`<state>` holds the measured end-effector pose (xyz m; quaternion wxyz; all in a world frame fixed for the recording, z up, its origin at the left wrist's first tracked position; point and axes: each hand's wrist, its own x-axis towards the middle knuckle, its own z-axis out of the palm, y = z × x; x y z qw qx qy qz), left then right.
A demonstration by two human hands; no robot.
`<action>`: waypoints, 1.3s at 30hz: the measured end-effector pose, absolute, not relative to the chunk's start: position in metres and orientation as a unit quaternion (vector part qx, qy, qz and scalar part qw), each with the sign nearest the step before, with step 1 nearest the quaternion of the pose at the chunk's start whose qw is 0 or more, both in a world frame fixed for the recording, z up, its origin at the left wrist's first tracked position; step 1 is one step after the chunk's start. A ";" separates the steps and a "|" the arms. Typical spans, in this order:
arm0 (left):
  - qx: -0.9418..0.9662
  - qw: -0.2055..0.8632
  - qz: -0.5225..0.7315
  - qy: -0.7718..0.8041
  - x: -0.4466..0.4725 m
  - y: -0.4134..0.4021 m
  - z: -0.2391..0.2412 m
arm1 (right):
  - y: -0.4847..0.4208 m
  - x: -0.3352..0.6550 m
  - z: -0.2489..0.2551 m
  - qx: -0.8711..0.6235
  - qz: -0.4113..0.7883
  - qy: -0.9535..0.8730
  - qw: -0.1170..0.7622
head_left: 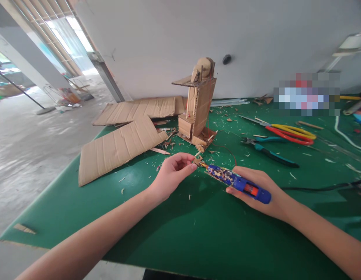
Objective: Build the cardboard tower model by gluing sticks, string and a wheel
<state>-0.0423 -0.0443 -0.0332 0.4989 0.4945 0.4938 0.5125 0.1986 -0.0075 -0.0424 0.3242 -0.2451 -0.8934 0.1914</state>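
My right hand (260, 190) is closed round a blue hot glue gun (240, 184) that has bits of debris stuck along its front. The gun's nozzle points left and meets a small brown cardboard piece (197, 161). Thumb and fingertips of my left hand (176, 171) pinch that piece; whether the nozzle touches it or stops just short, I cannot tell. Right behind my hands stands a cardboard structure (198, 109), upright on a flat base, with a shelf-like flap and a rounded top. A thin wooden stick (197, 153) lies near its base.
Cut cardboard sheets (119, 149) lie at the left on the green table (169, 237). To the right are red-and-yellow-handled scissors (285, 132) and teal-handled cutting pliers (270, 151). Scraps are scattered around. A black cord (317, 189) runs off right. A grey wall (157, 50) stands behind.
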 end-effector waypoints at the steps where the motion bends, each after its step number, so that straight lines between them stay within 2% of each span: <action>1: 0.495 0.500 0.511 0.493 -0.042 -0.045 -0.033 | -0.008 0.199 -0.043 -0.251 0.189 -0.891 0.327; 12: 0.496 0.503 0.504 0.497 -0.042 -0.045 -0.033 | -0.009 0.198 -0.039 -0.257 0.195 -0.897 0.303; 18: 0.497 0.502 0.502 0.499 -0.041 -0.044 -0.033 | -0.009 0.195 -0.039 -0.256 0.203 -0.887 0.325; 24: 0.500 0.501 0.499 0.500 -0.041 -0.044 -0.035 | -0.010 0.193 -0.035 -0.258 0.202 -0.899 0.292; 39: 0.488 0.487 0.507 0.517 -0.042 -0.043 -0.035 | -0.012 0.197 -0.039 -0.264 0.202 -0.886 0.323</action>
